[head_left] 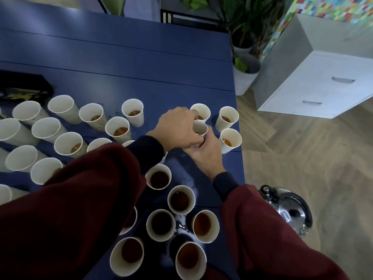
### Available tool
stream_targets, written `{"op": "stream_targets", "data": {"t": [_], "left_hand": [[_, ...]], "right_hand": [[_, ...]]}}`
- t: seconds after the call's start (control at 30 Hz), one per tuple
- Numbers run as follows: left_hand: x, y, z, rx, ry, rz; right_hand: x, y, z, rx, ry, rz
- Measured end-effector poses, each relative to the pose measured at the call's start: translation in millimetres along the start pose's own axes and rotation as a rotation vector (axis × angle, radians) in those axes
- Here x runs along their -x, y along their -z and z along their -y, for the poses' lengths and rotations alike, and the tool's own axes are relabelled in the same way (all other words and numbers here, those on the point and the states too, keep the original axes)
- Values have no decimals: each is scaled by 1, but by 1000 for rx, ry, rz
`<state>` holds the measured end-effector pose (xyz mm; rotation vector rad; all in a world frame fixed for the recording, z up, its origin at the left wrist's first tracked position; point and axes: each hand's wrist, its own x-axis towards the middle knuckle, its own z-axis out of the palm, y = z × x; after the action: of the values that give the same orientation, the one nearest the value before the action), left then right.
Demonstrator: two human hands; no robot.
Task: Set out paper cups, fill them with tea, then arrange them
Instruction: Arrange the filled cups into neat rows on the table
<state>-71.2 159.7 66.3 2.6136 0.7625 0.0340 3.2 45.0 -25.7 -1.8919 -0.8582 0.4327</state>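
Dark blue planked tabletop (141,57), viewed from above, with cups standing across it. Nearest me, a cluster of filled paper cups (161,224) holds dark tea close to the brim. A puddle of spilled tea (182,227) shines between them. Off the table at my right, a polished steel kettle (290,211) sits on the wooden floor.

Beyond the cluster, my left hand (177,128) and right hand (205,156) meet on one white paper cup (200,128) near the table's right edge. My left fingers curl over its rim and far side; my right fingers wrap its lower wall from the near side. I cannot tell whether it is lifted or resting.

Just past it and to its right stand partly filled cups (231,139), with amber tea low in each.

I judge the cup's thin paper wall to be light and soft, likely to buckle under a squeeze and to turn slippery where wet. The safest hold is around mid-wall, below the rim, with even, gentle pressure and the cup kept upright.
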Motion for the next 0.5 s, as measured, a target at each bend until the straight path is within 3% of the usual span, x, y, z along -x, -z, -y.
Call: {"op": "stream_targets", "data": {"t": [0.17, 0.27, 0.4, 0.5], "left_hand": [[8, 0, 32, 41, 38, -47], [19, -4, 56, -84, 43, 62], [38, -11, 81, -449, -151, 208], [42, -16, 91, -413, -232, 279]], "right_hand": [[-11, -7, -10, 12, -49, -32], [-13, -7, -24, 24, -90, -57], [-15, -8, -37, 72, -105, -85], [-16, -12, -41, 41, -155, -108]]}}
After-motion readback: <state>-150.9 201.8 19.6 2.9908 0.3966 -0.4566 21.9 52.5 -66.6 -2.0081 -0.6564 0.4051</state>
